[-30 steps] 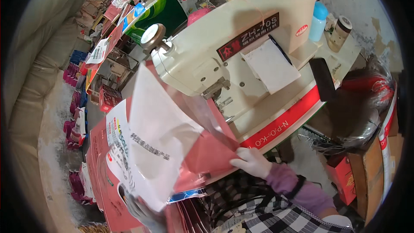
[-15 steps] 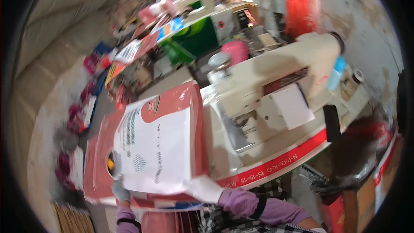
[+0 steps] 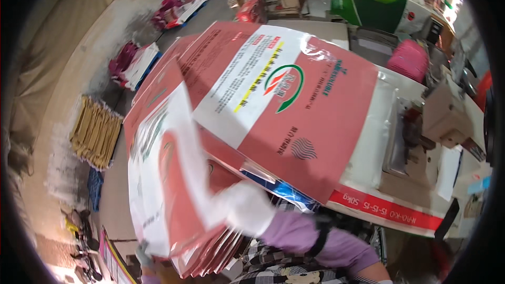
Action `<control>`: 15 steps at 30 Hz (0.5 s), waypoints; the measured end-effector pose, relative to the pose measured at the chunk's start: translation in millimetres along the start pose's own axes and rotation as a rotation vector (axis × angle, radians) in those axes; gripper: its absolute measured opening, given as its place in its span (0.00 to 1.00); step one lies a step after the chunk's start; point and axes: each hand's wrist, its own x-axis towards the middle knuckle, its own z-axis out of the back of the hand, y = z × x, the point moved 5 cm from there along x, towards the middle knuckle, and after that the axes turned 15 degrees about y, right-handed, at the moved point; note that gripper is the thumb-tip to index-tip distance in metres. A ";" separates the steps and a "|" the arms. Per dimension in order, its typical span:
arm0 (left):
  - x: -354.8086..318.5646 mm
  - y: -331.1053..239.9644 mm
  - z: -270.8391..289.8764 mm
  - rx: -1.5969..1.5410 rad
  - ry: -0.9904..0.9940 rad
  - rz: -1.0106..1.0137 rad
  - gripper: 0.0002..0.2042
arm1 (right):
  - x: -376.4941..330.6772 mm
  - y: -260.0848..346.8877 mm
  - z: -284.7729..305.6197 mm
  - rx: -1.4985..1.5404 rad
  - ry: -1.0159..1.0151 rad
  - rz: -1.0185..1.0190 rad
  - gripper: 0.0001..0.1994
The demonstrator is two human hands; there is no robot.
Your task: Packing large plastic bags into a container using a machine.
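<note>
A red-and-white printed sack (image 3: pixel 144 179) is bent over between my two hands at the left front of the table. My right hand (image 3: pixel 250 209), in a white glove and blurred, grips the folded edge of this sack on its right side. At the lower left, my left hand (image 3: pixel 143 255), also gloved, is closed at the sack's bottom corner, and part of it is cut off by the picture's edge. Behind lies a flat red sack (image 3: pixel 321 147) with a green ring emblem, on a pile. Several layered sack edges (image 3: pixel 210 260) show below my right hand.
A sewing machine (image 3: pixel 447 113) stands on the right of the table, with a pink object (image 3: pixel 407 60) behind it. Bundles of folded sacks (image 3: pixel 135 66) line the left wall, along with a stack of tan sheets (image 3: pixel 96 132). A green panel (image 3: pixel 365 8) stands at the back.
The view has swung left, so the sewing machine now sits farther right. The sack in my hands has come left off the pile and bends, uncovering the flat red sack.
</note>
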 end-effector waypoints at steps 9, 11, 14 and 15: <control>-113.7 90.3 -105.6 0.161 -0.078 0.322 0.17 | -126.7 -166.9 -144.5 0.381 -0.219 -0.695 0.19; -113.9 92.0 -124.9 0.225 -0.033 0.316 0.17 | -117.0 -165.4 -153.6 0.511 -0.091 -0.782 0.19; -87.9 96.0 -139.5 0.316 -0.027 0.291 0.17 | -119.0 -149.5 -117.5 0.515 0.030 -0.776 0.19; -75.9 95.0 -135.6 0.380 -0.066 0.276 0.17 | -126.6 -137.1 -104.2 0.510 0.071 -0.761 0.19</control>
